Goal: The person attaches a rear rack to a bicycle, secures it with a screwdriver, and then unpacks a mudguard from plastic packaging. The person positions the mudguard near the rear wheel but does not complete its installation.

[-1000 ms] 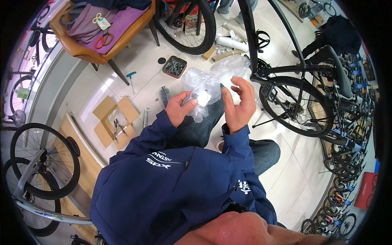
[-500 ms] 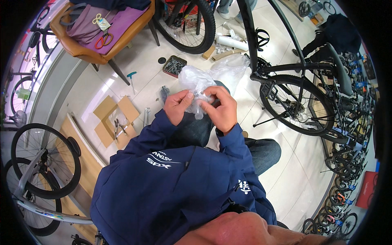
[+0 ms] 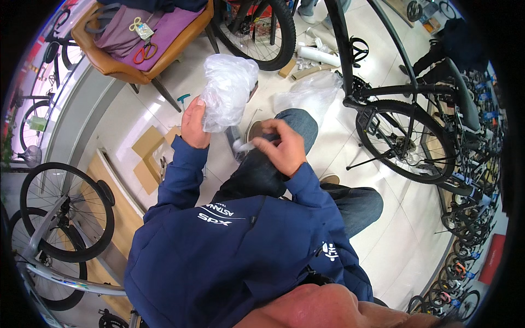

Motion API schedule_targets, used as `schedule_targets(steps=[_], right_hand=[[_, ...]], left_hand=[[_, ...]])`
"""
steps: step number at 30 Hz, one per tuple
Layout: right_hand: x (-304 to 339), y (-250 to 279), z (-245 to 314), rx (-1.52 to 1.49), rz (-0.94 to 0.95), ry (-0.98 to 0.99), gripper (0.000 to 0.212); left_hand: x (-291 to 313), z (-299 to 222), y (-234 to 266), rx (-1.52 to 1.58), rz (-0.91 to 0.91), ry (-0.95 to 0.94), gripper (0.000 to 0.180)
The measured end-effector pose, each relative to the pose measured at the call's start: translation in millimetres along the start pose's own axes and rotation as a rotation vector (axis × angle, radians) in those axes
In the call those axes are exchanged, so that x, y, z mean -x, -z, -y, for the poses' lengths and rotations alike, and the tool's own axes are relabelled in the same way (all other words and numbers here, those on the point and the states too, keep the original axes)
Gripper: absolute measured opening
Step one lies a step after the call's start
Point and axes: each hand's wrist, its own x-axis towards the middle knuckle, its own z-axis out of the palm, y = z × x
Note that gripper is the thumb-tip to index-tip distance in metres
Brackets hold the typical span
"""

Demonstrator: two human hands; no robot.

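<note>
A crumpled clear plastic bag (image 3: 229, 90) is in my left hand (image 3: 193, 127), its fingers closed on the bag's left side. What the bag contains, if anything, cannot be made out. My right hand (image 3: 284, 146) is apart from it, over my knee. Between its thumb and fingers is a small whitish, see-through strip (image 3: 244, 146), smeared by motion. Below the bag, a dark object in clear wrapping (image 3: 236, 141) lies on the floor, partly hidden by the strip and my leg.
An open cardboard box (image 3: 146, 158) and a green T-handle wrench (image 3: 183, 100) lie on the left floor. Scissors (image 3: 145, 53) rest on a brown chair (image 3: 109, 64). A black bicycle (image 3: 383, 92) stands at right, beside a sheet of clear plastic (image 3: 309, 94) and packing scraps.
My hands have parted. The left has lifted the bag up and left, now covering most of the dark tray of small parts; the right has come away holding the strip.
</note>
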Motion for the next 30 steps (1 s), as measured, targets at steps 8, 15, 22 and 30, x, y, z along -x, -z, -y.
schedule_targets(steps=[8,15,22,30], right_hand=[[-24,8,27,0.002,-0.11,0.359,0.051],[-83,61,-15,-0.14,-0.079,0.21,0.039],[-161,125,-146,-0.083,-0.202,-0.241,0.056],[-211,90,-304,0.822,-0.067,-0.391,0.046]], left_hand=[[0,13,-43,0.076,0.245,0.105,0.036],[-62,37,-77,-0.215,0.357,0.0,0.066],[-208,151,-82,-0.429,0.165,0.046,0.044],[-306,299,-114,-0.998,0.468,-0.221,0.04]])
